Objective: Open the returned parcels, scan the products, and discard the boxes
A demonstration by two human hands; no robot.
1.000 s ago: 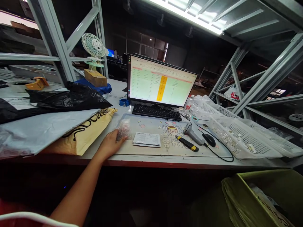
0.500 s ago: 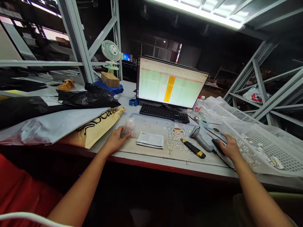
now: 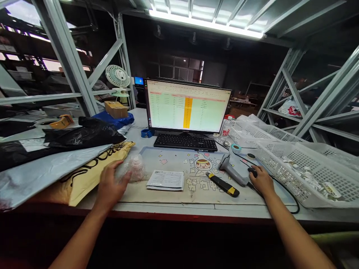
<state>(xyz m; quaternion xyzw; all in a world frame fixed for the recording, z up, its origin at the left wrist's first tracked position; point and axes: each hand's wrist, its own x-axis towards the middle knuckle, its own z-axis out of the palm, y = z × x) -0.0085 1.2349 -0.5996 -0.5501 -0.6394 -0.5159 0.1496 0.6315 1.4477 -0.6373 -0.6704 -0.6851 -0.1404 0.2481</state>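
My right hand (image 3: 263, 181) lies over a black computer mouse (image 3: 252, 172), fingers curled onto it. On the left, my left hand (image 3: 111, 184) rests at the mat's edge with thumb and fingers apart. Right beside its thumb stands a clear plastic-wrapped item (image 3: 136, 168); whether the fingertips touch it I cannot tell. A flat white printed packet (image 3: 165, 180) lies on the desk mat (image 3: 168, 197). Between the packet and my right hand are a black and yellow utility knife (image 3: 223, 184) and a grey handheld barcode scanner (image 3: 235, 172).
A monitor (image 3: 168, 112) showing a spreadsheet stands behind a black keyboard (image 3: 185, 142). Mailing bags (image 3: 98, 164) are piled at left. White perforated baskets (image 3: 311, 164) with small items line the right side. A plastic bottle (image 3: 226, 127) and tape rolls (image 3: 236, 148) sit nearby.
The view has shifted, with the desk now nearer. My left hand has drawn back slightly from the wrapped item. My right hand stays on the mouse.
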